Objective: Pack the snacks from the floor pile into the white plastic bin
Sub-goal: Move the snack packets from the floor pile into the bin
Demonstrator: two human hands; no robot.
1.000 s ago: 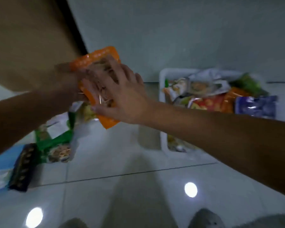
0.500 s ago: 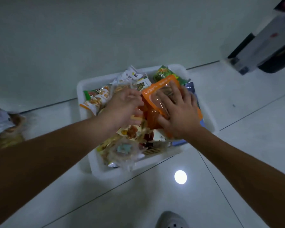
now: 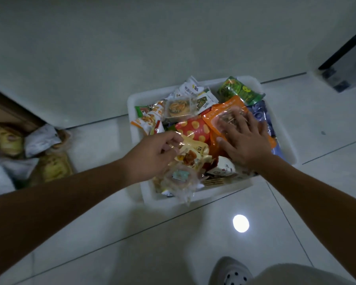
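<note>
The white plastic bin [image 3: 214,192] stands on the tiled floor against the wall, heaped with snack packets. My right hand [image 3: 243,140] lies flat, fingers spread, pressing an orange packet [image 3: 226,112] onto the heap at the bin's right side. My left hand [image 3: 152,153] hovers at the bin's left side with its fingers loosely curled and nothing gripped, next to a yellow clear-fronted packet [image 3: 193,153]. A red packet with yellow dots [image 3: 193,128] lies between the hands. The floor pile [image 3: 39,153] of snacks sits at the far left.
A green packet [image 3: 238,91] sticks up at the bin's far right corner. A dark and grey appliance [image 3: 345,64] stands at the upper right. My spotted shoe [image 3: 230,272] is at the bottom edge. A brown door edge [image 3: 6,108] is behind the pile.
Both hands carried the orange packet from the pile over to the bin. My left hand has since let go of it and drawn back to the left; my right hand still presses it down.
</note>
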